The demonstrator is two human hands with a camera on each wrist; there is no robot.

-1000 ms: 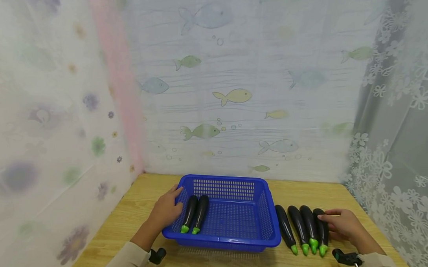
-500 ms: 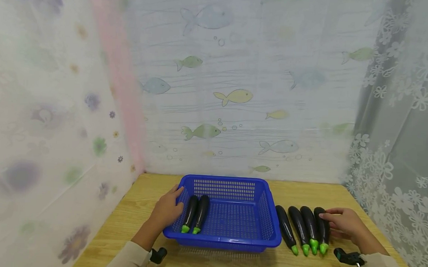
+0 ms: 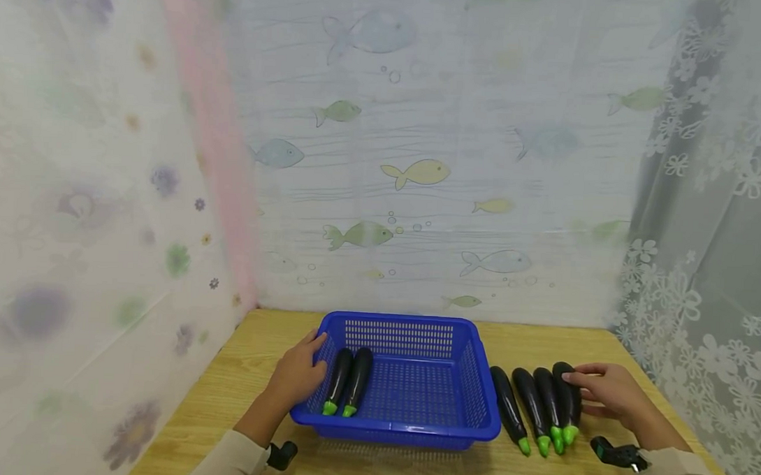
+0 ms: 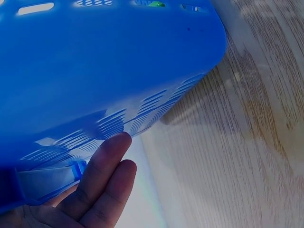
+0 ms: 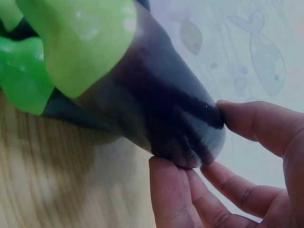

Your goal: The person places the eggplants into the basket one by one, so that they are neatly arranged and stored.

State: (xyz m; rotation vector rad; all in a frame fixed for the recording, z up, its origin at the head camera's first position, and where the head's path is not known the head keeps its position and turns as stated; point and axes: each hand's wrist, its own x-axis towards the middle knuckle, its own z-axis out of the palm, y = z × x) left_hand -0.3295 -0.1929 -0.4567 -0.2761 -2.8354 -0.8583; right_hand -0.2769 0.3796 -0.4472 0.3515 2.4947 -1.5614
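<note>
My left hand [image 3: 297, 374] holds the left rim of a blue plastic basket [image 3: 405, 430]. In the left wrist view, its fingers [image 4: 105, 164] lie along the outside of the perforated wall. Two dark eggplants [image 3: 358, 382] with green stem ends lie side by side in the basket's left part. At the right, my right hand [image 3: 609, 391] pinches the rounded far end of an eggplant [image 5: 161, 90] between thumb and fingers. That eggplant is slightly raised, its green end close over the neighbouring eggplant [image 3: 549, 401].
Two more eggplants [image 3: 528, 403] lie on the wooden table [image 3: 224, 386], between the basket and the right hand. The nearest one lies close along the basket's right side. A curtain [image 3: 422, 127] printed with fish hangs behind the table.
My right hand has lifted its eggplant slightly and shifted it a little left and away, against its neighbour. The left hand and the basket have stayed in place.
</note>
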